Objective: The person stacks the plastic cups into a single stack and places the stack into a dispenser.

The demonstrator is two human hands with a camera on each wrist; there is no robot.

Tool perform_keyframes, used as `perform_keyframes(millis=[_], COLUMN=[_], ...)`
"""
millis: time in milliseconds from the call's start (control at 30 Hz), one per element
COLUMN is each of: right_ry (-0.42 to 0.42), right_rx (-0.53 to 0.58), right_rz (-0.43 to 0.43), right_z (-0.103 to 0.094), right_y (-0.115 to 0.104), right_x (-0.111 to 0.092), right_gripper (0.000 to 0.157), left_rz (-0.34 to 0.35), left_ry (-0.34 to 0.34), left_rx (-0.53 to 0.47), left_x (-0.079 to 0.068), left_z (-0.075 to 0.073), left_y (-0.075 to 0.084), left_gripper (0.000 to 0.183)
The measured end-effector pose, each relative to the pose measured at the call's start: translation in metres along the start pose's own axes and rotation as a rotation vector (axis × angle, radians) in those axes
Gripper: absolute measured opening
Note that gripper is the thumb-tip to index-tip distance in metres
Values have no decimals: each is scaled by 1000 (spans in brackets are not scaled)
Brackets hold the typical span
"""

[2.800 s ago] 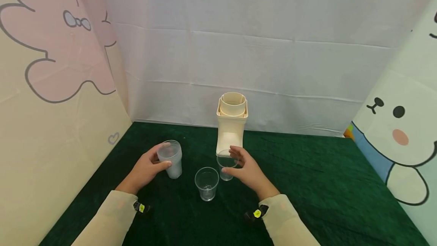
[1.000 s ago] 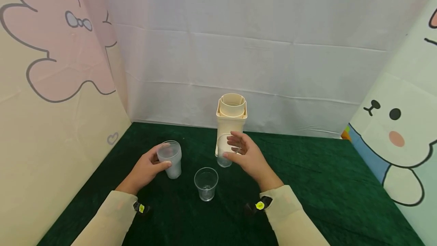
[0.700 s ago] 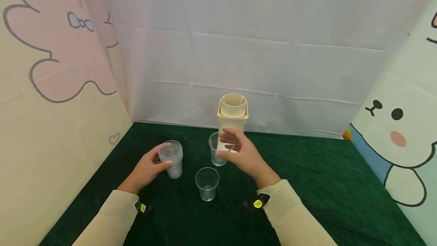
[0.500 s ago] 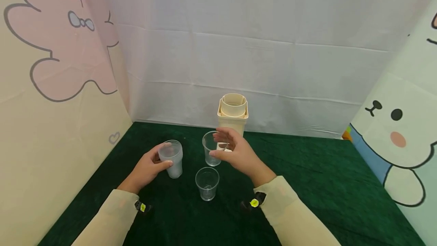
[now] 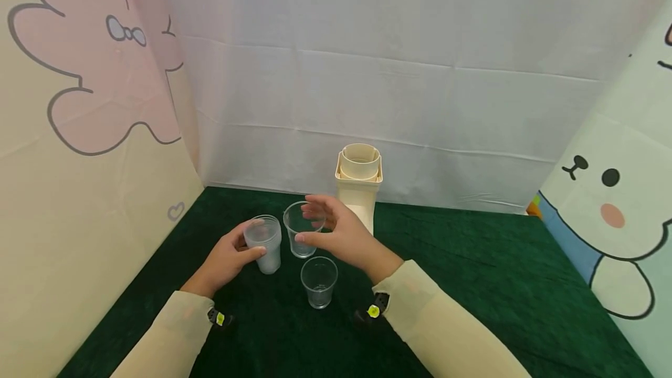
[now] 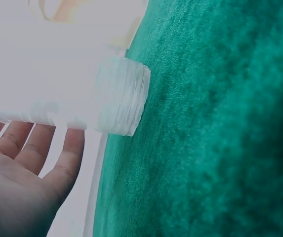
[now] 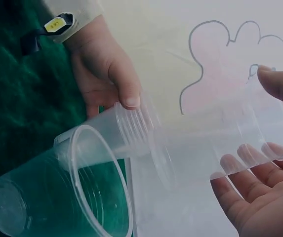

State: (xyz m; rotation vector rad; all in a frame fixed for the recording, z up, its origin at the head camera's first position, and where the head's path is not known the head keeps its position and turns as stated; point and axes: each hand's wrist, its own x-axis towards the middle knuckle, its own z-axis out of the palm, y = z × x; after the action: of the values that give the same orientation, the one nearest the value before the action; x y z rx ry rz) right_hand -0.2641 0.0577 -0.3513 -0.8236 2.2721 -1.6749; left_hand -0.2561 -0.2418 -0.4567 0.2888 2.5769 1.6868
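Note:
My left hand [image 5: 231,258] grips a stack of nested clear plastic cups [image 5: 268,249], thumb on the near side. The left wrist view shows the bottom end of the stack [image 6: 124,98] close to the green cloth. My right hand [image 5: 341,235] holds a single clear plastic cup [image 5: 299,241] between thumb and fingers, just right of the stack. In the right wrist view, that cup [image 7: 245,133] appears close to the rims of the stack [image 7: 134,123]. Another clear cup [image 5: 319,287] stands upright nearer me. Whether the right hand's cup touches the cloth, I cannot tell.
A cream plastic pipe fitting [image 5: 362,188] stands at the back, behind my right hand. Green cloth [image 5: 499,290] covers the table. A white curtain [image 5: 325,92] rises at the back, with cartoon-printed curtains at both sides.
My right hand has carried its cup first away from me, then left toward the stack, passing behind the standing cup. My left hand and its stack have stayed almost in place.

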Motion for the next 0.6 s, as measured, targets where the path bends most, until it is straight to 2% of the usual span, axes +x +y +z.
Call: perform_keyframes(millis=[333, 600], right_ry=[0, 6], right_rx=[-20, -23], right_rz=[39, 44], right_z=[4, 14], right_y=[-5, -7], right_x=[24, 33], right_gripper=[72, 72], left_rz=[-15, -17], left_ry=[-6, -11], left_rx=[-9, -6], left_x=[-1, 0], left_z=[0, -2], left_y=[2, -1], left_gripper=[67, 68])
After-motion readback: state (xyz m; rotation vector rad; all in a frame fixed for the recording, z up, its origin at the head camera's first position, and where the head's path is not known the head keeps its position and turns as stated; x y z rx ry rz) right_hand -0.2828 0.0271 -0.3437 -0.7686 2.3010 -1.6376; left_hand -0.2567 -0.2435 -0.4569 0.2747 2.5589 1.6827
